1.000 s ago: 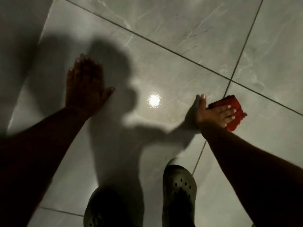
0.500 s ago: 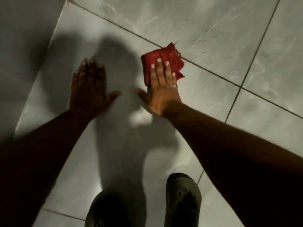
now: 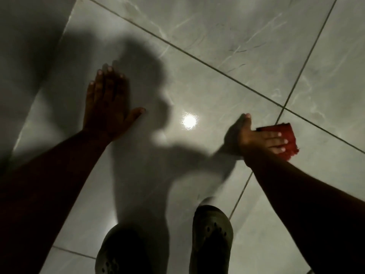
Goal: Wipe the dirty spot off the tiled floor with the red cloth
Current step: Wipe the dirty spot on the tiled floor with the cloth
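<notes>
The red cloth (image 3: 287, 136) lies folded on the grey tiled floor (image 3: 227, 32) at the right, just past a grout line. My right hand (image 3: 258, 138) presses flat on it, fingers stretched over the cloth, thumb pointing up. My left hand (image 3: 107, 103) rests palm-down on the floor at the left, fingers together, holding nothing. Faint dark scuff marks (image 3: 240, 49) show on the tile farther up. No distinct dirty spot is visible near the cloth in this dim light.
A bright round light reflection (image 3: 189, 121) glints on the tile between my hands. My two dark clogs (image 3: 211, 238) (image 3: 118, 254) stand at the bottom. A large shadow of my head and arms covers the middle tile.
My right hand has swept the cloth from the upper middle, near my left hand, down to the right, across the grout line. My left hand has stayed planted.
</notes>
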`<control>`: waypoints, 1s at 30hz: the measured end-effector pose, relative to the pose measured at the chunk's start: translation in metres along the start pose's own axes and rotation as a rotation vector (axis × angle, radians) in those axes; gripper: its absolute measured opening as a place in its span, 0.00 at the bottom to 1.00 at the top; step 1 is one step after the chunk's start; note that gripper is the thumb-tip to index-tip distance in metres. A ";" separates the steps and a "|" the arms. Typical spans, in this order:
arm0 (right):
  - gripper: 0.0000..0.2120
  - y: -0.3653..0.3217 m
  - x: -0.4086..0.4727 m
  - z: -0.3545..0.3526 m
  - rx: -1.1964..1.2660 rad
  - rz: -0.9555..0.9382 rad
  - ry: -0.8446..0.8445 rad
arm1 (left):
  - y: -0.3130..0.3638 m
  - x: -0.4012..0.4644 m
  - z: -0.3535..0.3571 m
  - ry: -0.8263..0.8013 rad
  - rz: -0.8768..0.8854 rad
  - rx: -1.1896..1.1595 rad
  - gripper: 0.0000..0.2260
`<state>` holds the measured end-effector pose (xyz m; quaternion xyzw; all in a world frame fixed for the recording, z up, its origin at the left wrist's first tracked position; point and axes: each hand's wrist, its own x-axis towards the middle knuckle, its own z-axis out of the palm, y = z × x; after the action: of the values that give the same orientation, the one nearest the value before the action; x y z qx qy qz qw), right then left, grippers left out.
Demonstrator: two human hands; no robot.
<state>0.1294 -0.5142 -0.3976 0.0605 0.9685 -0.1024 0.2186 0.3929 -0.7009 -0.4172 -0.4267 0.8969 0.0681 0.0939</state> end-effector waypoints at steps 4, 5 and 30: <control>0.51 -0.056 -0.025 0.025 -0.142 -0.215 0.103 | 0.002 -0.003 0.005 0.007 0.018 0.009 0.42; 0.52 -0.065 -0.030 0.033 -0.206 -0.345 -0.007 | 0.002 -0.003 0.006 0.015 0.021 0.015 0.42; 0.50 -0.059 -0.011 0.018 -0.114 -0.297 0.022 | -0.009 -0.013 0.011 0.068 0.039 0.055 0.41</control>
<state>0.1376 -0.5766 -0.3988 -0.0948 0.9734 -0.0776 0.1935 0.4091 -0.6948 -0.4250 -0.4083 0.9094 0.0309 0.0737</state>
